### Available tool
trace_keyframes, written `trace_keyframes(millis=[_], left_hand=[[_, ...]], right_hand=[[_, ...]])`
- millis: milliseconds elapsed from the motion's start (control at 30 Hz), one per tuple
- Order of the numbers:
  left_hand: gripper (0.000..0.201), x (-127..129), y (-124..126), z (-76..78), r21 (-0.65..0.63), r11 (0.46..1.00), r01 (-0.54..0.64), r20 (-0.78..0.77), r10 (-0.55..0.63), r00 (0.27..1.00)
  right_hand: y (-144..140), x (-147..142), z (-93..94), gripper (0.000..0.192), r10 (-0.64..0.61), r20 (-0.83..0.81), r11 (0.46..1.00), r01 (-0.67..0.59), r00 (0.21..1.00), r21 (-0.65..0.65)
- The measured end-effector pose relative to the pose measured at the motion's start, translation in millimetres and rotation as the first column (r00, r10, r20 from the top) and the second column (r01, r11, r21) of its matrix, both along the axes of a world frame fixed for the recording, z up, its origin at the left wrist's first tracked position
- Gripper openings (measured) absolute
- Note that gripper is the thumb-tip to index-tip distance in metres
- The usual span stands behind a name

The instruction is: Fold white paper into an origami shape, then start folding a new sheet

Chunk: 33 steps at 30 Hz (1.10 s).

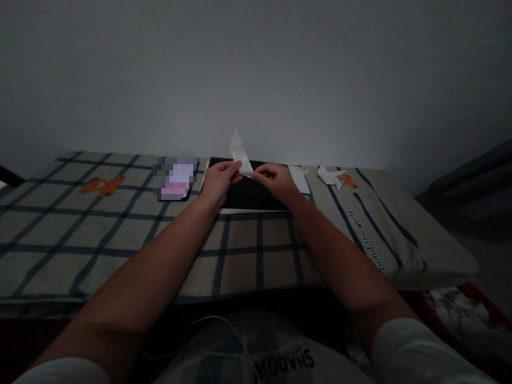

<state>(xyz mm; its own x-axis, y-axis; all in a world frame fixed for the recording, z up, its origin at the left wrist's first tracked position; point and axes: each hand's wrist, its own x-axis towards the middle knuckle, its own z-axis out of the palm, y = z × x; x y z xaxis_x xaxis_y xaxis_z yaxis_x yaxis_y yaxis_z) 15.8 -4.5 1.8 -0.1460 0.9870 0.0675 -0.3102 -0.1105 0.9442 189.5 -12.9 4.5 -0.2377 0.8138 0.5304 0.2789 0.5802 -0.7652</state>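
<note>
Nearest to me a thin white cable (pixel 224 325) loops across my lap, and my two bare forearms run forward from pale sleeves over the bed (pixel 120 240), which is covered in a beige cloth crossed by dark blue lines. Further out, my left hand (pixel 218 178) and my right hand (pixel 276 178) meet over a flat black board (pixel 248 197) that lies on the cloth near the wall. Both hands are closed in a pinch on the same small folded piece of white paper (pixel 240 152): my left thumb and fingers grip its lower edge from the left, and my right fingertips grip it from the right, so the paper stands up between them with its pointed tip rising above my knuckles. To the left of the board, just beside it, a dark phone (pixel 176 178) lies flat with a pale screen. To the right of the board a white sheet (pixel 301 180) rests on the cloth, and a little further right a small folded white paper shape (pixel 330 176) sits next to an orange bear print (pixel 348 181). Another orange bear print (pixel 102 185) shows far left. Behind everything a plain grey wall (pixel 256 69) fills the view.
</note>
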Motion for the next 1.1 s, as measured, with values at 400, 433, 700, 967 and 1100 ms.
trace_keyframes(millis=[400, 433, 700, 967, 1100], left_hand=[[0.022, 4.3, -2.4, -0.7, 0.014, 1.0, -0.003, 0.084, 0.002, 0.996], [0.022, 4.0, -2.3, -1.0, 0.005, 1.0, 0.024, 0.09, -0.025, 0.996], [0.016, 3.7, -5.1, 0.7, -0.045, 0.982, 0.183, 0.124, -0.176, 0.976], [0.022, 5.2, -5.3, 0.0, 0.002, 0.997, 0.075, 0.027, -0.075, 0.997], [0.031, 7.4, -9.7, 0.5, 0.019, 0.995, 0.096, -0.068, -0.094, 0.993]], right_hand=[[1.7, 0.4, 0.7, 0.017, -0.064, -0.119, 0.933, 0.017, 0.991, -0.359], [1.5, 0.2, 1.0, 0.016, -0.07, -0.131, 0.928, 0.016, 0.989, -0.373], [4.8, -0.1, -2.9, 0.015, -0.084, -0.141, 0.929, 0.027, 0.986, -0.368], [1.0, -1.1, 1.9, 0.026, -0.073, -0.179, 0.886, -0.019, 0.981, -0.463], [0.0, -2.7, 5.0, 0.02, -0.115, -0.246, 0.846, -0.035, 0.962, -0.531]])
